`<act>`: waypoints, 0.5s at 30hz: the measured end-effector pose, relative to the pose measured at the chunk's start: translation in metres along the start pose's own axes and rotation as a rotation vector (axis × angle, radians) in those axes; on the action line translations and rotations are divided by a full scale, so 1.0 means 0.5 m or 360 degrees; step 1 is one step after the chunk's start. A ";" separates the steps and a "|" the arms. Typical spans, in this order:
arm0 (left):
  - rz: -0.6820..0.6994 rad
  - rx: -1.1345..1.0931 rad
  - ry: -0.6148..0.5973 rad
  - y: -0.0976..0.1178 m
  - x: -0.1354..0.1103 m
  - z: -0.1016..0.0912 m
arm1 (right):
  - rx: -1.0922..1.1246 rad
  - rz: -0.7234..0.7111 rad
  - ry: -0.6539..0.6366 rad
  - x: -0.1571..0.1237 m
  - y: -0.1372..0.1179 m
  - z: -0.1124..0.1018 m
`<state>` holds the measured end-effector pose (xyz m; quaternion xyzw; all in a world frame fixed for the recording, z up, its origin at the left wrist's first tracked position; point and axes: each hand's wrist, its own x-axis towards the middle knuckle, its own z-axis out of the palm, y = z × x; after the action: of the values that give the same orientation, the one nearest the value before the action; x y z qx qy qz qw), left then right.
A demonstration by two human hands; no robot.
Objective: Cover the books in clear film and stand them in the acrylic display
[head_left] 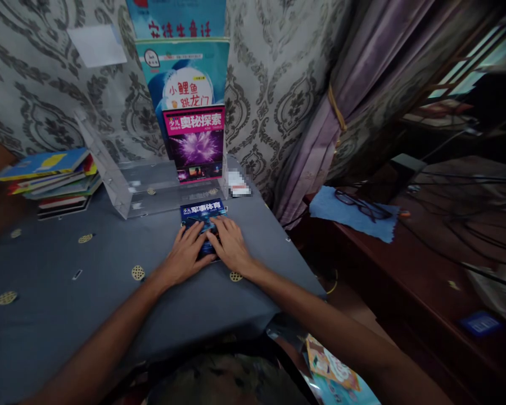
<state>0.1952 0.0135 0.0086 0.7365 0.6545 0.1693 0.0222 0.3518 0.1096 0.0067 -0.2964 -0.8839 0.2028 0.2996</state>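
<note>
A dark blue book (pixel 203 209) with white Chinese lettering lies flat on the grey tablecloth. My left hand (pixel 190 250) rests on its left side with the fingers stretched out. From the right, my right hand (pixel 230 242) lies flat on the same cover, fingers spread. Just beyond the book stands a clear acrylic rack (pixel 152 194). At the rack's right end, a magenta book (pixel 197 146) stands upright in front of a taller blue book (pixel 185 67). Another blue book (pixel 177 19) rises behind these, its top cut off by the frame.
Stacked books (pixel 63 180) sit at the table's left. To the right, a dark red cabinet (pixel 379 270) holds a blue cloth (pixel 354 216), eyeglasses (pixel 362 203) and loose cables. A tied purple curtain (pixel 316 135) hangs beside the table. More books (pixel 333 365) lie low by my right forearm.
</note>
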 end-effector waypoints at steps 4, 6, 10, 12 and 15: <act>-0.0397 -0.0006 0.0224 -0.021 -0.006 0.004 | -0.0075 0.0031 0.0028 -0.005 -0.001 0.007; -0.0491 -0.0033 0.0248 -0.035 -0.004 0.006 | -0.0076 0.0034 0.0041 -0.006 -0.001 0.010; -0.0452 -0.0257 0.0306 -0.054 0.007 0.004 | -0.0061 0.0016 0.0051 -0.006 -0.001 0.012; -0.0447 -0.0463 0.0375 -0.059 0.013 -0.003 | -0.0061 0.0009 0.0038 -0.005 -0.002 0.011; -0.0532 -0.0893 0.0464 -0.063 0.018 -0.013 | -0.0051 0.0027 0.0039 -0.004 -0.001 0.010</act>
<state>0.1642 0.0255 0.0089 0.5527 0.6902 0.4398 0.1574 0.3498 0.1067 0.0026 -0.3112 -0.8808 0.1876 0.3037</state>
